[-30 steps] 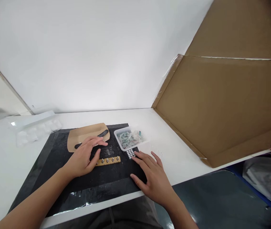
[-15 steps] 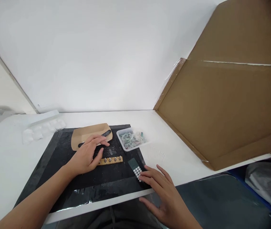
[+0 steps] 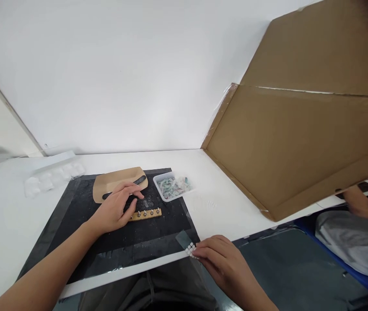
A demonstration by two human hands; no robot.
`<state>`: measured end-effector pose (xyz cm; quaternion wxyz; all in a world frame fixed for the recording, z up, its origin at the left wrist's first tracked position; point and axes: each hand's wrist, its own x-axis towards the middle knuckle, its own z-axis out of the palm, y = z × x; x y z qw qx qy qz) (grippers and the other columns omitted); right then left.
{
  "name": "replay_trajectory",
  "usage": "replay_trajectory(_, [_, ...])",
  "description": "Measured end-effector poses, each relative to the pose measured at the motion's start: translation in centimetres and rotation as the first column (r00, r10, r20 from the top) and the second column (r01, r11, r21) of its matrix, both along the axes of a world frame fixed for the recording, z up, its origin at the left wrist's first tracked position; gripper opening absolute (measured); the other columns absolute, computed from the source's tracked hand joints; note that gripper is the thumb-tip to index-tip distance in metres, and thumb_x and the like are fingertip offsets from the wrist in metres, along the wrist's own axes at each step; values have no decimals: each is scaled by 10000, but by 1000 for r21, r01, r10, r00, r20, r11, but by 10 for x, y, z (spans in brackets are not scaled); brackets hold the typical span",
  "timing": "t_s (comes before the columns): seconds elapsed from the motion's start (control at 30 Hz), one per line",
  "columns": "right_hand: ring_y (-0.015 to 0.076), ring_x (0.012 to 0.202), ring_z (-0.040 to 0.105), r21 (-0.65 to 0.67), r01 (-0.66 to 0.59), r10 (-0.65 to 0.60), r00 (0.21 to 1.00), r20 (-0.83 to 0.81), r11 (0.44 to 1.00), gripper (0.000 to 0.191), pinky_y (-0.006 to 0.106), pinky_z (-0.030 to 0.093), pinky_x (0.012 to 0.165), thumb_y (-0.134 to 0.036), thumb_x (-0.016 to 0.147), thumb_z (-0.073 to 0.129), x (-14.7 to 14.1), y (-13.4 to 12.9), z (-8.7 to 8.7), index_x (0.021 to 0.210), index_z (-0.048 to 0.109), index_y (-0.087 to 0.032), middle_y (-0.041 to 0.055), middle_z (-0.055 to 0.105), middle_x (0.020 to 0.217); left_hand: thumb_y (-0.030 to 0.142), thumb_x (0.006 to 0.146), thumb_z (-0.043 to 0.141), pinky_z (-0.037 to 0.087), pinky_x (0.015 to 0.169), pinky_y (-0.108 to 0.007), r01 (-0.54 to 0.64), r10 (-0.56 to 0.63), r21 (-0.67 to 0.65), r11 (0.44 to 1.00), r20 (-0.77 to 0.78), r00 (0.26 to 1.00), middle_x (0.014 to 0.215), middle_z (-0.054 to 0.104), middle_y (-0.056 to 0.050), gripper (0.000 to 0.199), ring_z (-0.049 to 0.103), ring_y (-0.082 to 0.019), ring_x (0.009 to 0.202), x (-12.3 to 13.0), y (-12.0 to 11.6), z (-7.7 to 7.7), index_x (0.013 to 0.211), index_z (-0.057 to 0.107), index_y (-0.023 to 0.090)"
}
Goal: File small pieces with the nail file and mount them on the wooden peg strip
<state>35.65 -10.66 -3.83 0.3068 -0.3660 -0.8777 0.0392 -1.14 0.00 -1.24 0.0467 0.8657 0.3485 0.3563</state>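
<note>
My right hand (image 3: 219, 261) pinches the lower end of a dark green sheet with round white dots (image 3: 190, 248) at the front edge of the black mat (image 3: 145, 242). Fingers bent, my left hand (image 3: 115, 209) rests over the mat. Its thumb is beside a narrow yellowish strip (image 3: 150, 214) bearing several small metal parts with pale tips. Whether its fingertips hold anything is hidden. Behind that hand, a black tool (image 3: 139, 180) lies across a tan paper tray (image 3: 106, 183), partly covered by the fingers.
A white basket (image 3: 170, 198) of small clear and greenish pieces stands at the mat's back right. Clear plastic packaging (image 3: 52, 177) lies at the left. A big cardboard sheet (image 3: 300, 147) leans at the right, with a person's arm (image 3: 359, 201) beyond it.
My right hand has closed on the dotted sheet and drawn it to the table's front edge. The left hand keeps nearly the same pose. The view has shifted, showing more of the person at right.
</note>
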Motion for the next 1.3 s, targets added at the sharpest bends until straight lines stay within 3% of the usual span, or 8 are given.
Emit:
replay_trajectory(0.2, [193,850,716,-87,-45,28,981,-193,995,167,320,602,747,-126,981,644,-14,17,28,1063,724,-247,54,743,960,125,998,512,485,1105,-518,26,-25,-26,999,58,998,1145,714,-94,311,578,-282,1248,6,-6,3,1300,531,196])
replay_trajectory(0.33, [169,857,728,-123,-250,191,913,-361,960,153,273,610,742,-128,969,674,-38,62,60,1045,736,-245,38,749,947,140,1018,509,489,1068,-490,59,-37,-95,994,221,975,1092,726,-95,230,573,-279,1231,15,-16,8,1219,599,207])
replay_trajectory(0.5, [155,846,723,-87,-449,381,833,-401,889,82,280,605,765,-174,971,695,-84,128,87,1012,736,-231,21,767,912,138,1027,516,481,1067,-481,109,-40,-151,983,400,916,1111,712,-93,251,601,-263,1185,23,-26,14,1199,674,231])
replay_trajectory(0.63, [148,821,701,-144,-553,451,782,-431,821,75,284,590,747,-165,962,700,-111,154,77,1018,716,-213,25,760,920,117,1021,537,554,909,-402,137,-12,-228,964,480,877,1105,697,-101,301,658,-227,1043,24,-29,16,1254,683,241])
replay_trajectory(0.77, [148,767,672,-229,-536,355,766,-535,812,82,293,568,711,-145,931,719,-117,149,57,973,697,-211,22,742,865,122,980,624,573,783,-343,127,27,-283,951,484,875,1042,704,-93,300,674,-198,905,24,-30,15,1243,698,246])
replay_trajectory(0.9, [147,757,669,-281,-543,319,759,-568,791,88,298,563,712,-152,916,731,-119,140,50,956,677,-210,26,732,856,119,947,672,574,656,-291,178,17,-335,925,505,863,1035,696,-92,340,658,-167,788,25,-30,13,1259,698,251])
replay_trajectory(1.13, [151,735,690,-224,-447,246,770,-588,866,136,279,567,664,-172,891,782,-119,136,46,988,706,-230,15,738,834,143,918,731,588,613,-266,179,16,-345,921,494,869,996,700,-83,340,627,-137,704,26,-29,16,1239,707,249])
replay_trajectory(1.3, [156,797,729,-165,-477,309,758,-575,863,180,280,602,713,-184,885,807,-119,132,46,1023,703,-233,10,764,854,102,882,761,584,596,-234,205,3,-350,914,512,859,1008,689,-78,354,649,-136,749,29,-30,13,1202,723,247])
